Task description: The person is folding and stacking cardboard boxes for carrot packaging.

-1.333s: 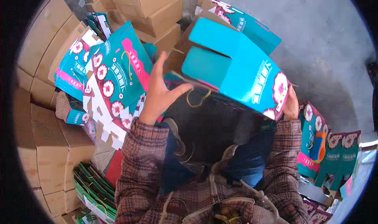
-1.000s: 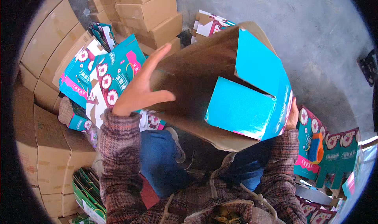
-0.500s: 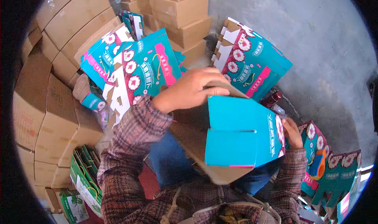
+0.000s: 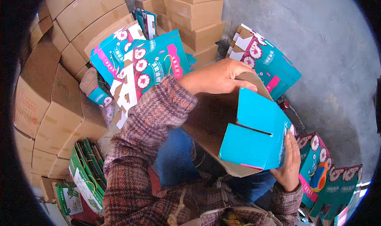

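Note:
An open teal cardboard box [image 4: 254, 146] with bare brown inner walls is tilted over my lap. Its slotted teal flaps face up, and their slit has spread into a wedge. My left hand [image 4: 222, 78] grips the far upper edge, thumb beside a flap and fingers over the brown board. Against the box's right side my right hand [image 4: 289, 162] lies with fingers along the printed panel and thumb near the lower corner. The box's underside is hidden.
Flat printed teal cartons [image 4: 158, 63] lean ahead on the left, with another stack [image 4: 266, 63] beyond the box. Brown boxes [image 4: 190, 11] are piled behind and left. Green folded cartons [image 4: 85, 178] stand lower left. An orange-and-blue tape roll [image 4: 318, 177] rests at right among teal cartons.
The box has shifted right and turned, and the gap between its flaps has widened. My left hand has moved right with its edge; my right hand has slid nearer along its side.

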Demonstrator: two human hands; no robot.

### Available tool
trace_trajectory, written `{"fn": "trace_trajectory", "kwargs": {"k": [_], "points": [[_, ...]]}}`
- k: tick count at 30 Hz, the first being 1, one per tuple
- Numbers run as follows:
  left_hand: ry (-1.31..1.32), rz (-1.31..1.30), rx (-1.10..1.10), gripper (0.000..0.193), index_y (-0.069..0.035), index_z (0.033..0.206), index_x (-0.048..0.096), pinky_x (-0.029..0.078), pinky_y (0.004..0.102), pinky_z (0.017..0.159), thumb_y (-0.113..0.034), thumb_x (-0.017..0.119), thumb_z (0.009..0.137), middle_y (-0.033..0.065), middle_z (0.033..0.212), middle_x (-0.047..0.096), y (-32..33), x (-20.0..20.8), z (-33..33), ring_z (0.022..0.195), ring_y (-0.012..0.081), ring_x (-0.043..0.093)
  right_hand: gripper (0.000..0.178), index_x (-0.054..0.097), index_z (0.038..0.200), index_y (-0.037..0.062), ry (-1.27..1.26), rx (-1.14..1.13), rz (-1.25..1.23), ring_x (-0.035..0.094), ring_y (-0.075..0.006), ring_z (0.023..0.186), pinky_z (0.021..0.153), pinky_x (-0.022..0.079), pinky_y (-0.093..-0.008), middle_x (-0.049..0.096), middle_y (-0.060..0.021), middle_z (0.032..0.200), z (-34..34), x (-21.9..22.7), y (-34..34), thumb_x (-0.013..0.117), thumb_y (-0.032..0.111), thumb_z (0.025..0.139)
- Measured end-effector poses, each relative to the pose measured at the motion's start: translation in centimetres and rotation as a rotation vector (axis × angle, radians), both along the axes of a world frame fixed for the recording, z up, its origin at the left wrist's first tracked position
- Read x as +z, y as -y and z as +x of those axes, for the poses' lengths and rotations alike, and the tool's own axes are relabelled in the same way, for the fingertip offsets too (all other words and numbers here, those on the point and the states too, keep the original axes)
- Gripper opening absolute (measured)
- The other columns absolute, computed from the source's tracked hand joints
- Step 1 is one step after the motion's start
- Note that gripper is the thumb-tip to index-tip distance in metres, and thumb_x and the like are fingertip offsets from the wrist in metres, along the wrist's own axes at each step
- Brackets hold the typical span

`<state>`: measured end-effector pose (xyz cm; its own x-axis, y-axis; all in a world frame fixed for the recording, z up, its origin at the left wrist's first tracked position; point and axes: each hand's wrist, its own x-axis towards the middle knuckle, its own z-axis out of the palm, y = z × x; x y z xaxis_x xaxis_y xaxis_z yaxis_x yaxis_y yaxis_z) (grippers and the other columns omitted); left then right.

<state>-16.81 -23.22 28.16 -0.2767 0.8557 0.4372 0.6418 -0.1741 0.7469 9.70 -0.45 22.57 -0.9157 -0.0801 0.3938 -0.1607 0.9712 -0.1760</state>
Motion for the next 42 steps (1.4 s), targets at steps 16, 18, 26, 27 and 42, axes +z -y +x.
{"fn": "trace_trajectory", "kwargs": {"k": [16,18,26,27,42], "points": [[0.056,-0.373,-0.241,0.067,0.001,0.117,0.055,0.049,0.0323,0.077,-0.05,0.072,0.077,0.012,0.096,0.067,3.0,0.3,3.5,0.088,0.0204,0.063,0.019,0.063,0.083,-0.0008,0.045,0.125,-0.54,0.056,-0.0177,0.056,0.054,0.042,-0.0295,0.061,-0.0083,0.067,-1.0,1.0,-7.4,0.068,0.018,0.082],[-0.032,-0.32,-0.103,0.058,0.002,0.116,0.057,0.049,0.0319,0.073,-0.04,0.073,0.079,0.0145,0.091,0.067,3.1,0.0,4.4,0.082,0.0204,0.064,0.02,0.064,0.084,-0.0009,0.048,0.16,-0.525,0.056,-0.0163,0.056,0.053,0.042,-0.0291,0.062,-0.0077,0.067,-1.6,2.4,-7.4,0.068,0.019,0.082],[0.094,-0.093,0.426,0.033,-0.001,0.105,0.065,0.048,0.0272,0.068,-0.024,0.072,0.082,0.0032,0.083,0.067,7.3,1.2,2.4,0.075,0.0073,0.058,0.028,0.063,0.096,-0.0035,0.142,0.286,-0.551,0.057,-0.0133,0.061,0.059,0.044,-0.0255,0.065,-0.0053,0.074,-4.5,4.6,-9.9,0.07,0.02,0.082],[0.094,-0.153,0.467,0.037,-0.002,0.107,0.064,0.048,0.0281,0.069,-0.027,0.072,0.081,0.0045,0.085,0.068,7.9,1.1,1.4,0.076,0.0078,0.058,0.029,0.063,0.097,-0.0037,0.192,0.22,-0.571,0.057,-0.0134,0.061,0.058,0.043,-0.0249,0.065,-0.0051,0.075,-3.6,4.3,-11.6,0.07,0.02,0.082],[0.166,-0.071,0.462,0.043,0.0,0.109,0.062,0.049,0.0246,0.073,-0.03,0.073,0.08,0.0045,0.095,0.066,7.9,2.3,-2.9,0.082,0.0103,0.06,0.023,0.064,0.086,0.0002,0.3,0.051,-0.632,0.053,-0.0082,0.068,0.064,0.042,-0.0256,0.063,-0.0009,0.075,-3.8,5.7,-10.5,0.072,0.022,0.083]]}}
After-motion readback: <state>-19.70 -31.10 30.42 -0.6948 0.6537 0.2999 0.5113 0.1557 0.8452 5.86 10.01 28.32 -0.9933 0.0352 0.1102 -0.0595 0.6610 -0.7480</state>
